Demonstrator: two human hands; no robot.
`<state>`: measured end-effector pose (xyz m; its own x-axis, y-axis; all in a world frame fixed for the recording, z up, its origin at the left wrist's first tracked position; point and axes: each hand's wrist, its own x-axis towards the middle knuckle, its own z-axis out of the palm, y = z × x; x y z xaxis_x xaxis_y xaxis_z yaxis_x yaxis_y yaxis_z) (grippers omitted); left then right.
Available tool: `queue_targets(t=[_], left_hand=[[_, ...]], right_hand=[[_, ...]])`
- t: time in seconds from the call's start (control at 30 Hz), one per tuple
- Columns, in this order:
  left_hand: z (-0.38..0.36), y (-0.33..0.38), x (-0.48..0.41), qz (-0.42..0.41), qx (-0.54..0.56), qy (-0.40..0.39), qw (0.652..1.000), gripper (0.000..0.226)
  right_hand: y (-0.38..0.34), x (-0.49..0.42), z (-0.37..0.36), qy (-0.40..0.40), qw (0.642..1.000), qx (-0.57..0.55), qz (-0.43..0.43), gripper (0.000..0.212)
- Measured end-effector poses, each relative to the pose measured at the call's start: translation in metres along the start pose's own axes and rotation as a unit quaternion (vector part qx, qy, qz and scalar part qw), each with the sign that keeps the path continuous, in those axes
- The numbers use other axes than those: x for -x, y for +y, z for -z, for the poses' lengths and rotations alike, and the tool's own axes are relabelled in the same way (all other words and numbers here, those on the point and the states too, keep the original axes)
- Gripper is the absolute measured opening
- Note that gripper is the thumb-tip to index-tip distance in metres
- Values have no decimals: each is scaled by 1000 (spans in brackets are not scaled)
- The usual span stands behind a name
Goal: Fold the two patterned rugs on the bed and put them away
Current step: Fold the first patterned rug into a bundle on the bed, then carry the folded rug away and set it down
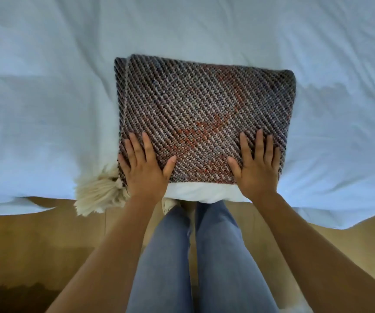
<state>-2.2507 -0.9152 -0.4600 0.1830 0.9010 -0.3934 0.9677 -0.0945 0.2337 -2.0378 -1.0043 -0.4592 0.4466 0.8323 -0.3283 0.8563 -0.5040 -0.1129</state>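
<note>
Head view gives me one folded patterned rug [204,105] lying on the bed [46,86], close to the bed's near edge, a thick rectangle of diagonal grey, cream and rust weave. My left grip [144,170] lies flat on the rug's near left corner, fingers straight and spread, clasping nothing. My right grip [257,168] rests the same way on the near right corner. A cream tassel [96,193] hangs over the bed's edge just beside the left grip. Below the bed I see legs in blue jeans [204,256] above a wooden floor [35,245].
</note>
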Motion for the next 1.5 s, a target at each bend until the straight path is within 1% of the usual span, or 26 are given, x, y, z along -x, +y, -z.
queue_targets(t=[0.07,0.13,0.17,0.2,0.23,0.27,0.3,0.33,0.4,0.43,0.47,0.5,0.57,0.63,0.7,0.77,0.8,0.87,0.97,1.03,1.1,1.17,1.27,1.3,1.37,1.5], left_hand=[[16,-2,-16,62,102,15,993,105],[38,-8,-43,128,224,19,966,113],[48,-10,-55,146,265,9,953,112],[55,-11,-65,157,301,-9,941,108],[60,-10,-73,162,338,-32,927,105],[63,-9,-78,166,372,-59,911,103],[64,-8,-82,170,397,-89,898,101],[65,-8,-83,169,412,-119,887,98],[69,-7,-78,166,446,-161,865,87],[71,-5,-73,170,463,-167,854,82],[73,-2,-68,171,478,-163,846,77],[76,5,-59,162,488,-153,844,71],[79,28,-37,131,490,-140,851,62],[78,56,-13,96,477,-143,862,56],[77,92,15,58,461,-168,870,54],[72,135,42,19,443,-208,872,52],[70,153,54,-1,438,-223,871,47],[63,200,83,-42,426,-250,869,40],[50,271,128,-103,401,-281,866,44],[38,319,165,-137,376,-318,860,50],[24,365,202,-173,347,-353,851,53],[11,405,234,-203,326,-381,841,42],[-15,467,287,-257,284,-427,819,29],[-24,484,301,-273,272,-439,812,29],[-47,525,335,-308,236,-469,793,32],[-98,603,403,-377,182,-520,745,32]], right_hand=[[8,-7,11,27,999,-27,-25,84],[15,-22,24,81,989,-98,-75,103],[18,-28,31,86,975,-168,-115,110],[20,-34,36,75,951,-253,-160,116],[23,-41,38,53,918,-335,-204,117],[25,-46,41,26,886,-397,-240,113],[25,-48,44,0,861,-436,-263,104],[27,-48,47,-18,839,-470,-274,92],[32,-44,54,-37,806,-526,-267,72],[35,-39,59,-34,801,-540,-257,66],[37,-34,63,-23,810,-533,-245,64],[40,-26,69,-6,827,-510,-236,63],[50,-4,77,33,860,-454,-228,63],[67,25,84,67,873,-422,-235,58],[97,61,92,87,869,-410,-264,54],[134,100,101,108,850,-416,-305,53],[151,117,105,118,840,-422,-321,53],[192,159,116,153,809,-440,-358,51],[251,219,126,208,745,-493,-399,41],[291,265,130,245,704,-508,-432,39],[329,309,132,274,677,-503,-462,38],[359,345,131,296,655,-492,-490,36],[402,401,128,346,592,-495,-534,37],[413,416,126,356,579,-489,-547,36],[438,452,122,382,540,-473,-582,34],[491,512,112,416,470,-447,-638,31]])
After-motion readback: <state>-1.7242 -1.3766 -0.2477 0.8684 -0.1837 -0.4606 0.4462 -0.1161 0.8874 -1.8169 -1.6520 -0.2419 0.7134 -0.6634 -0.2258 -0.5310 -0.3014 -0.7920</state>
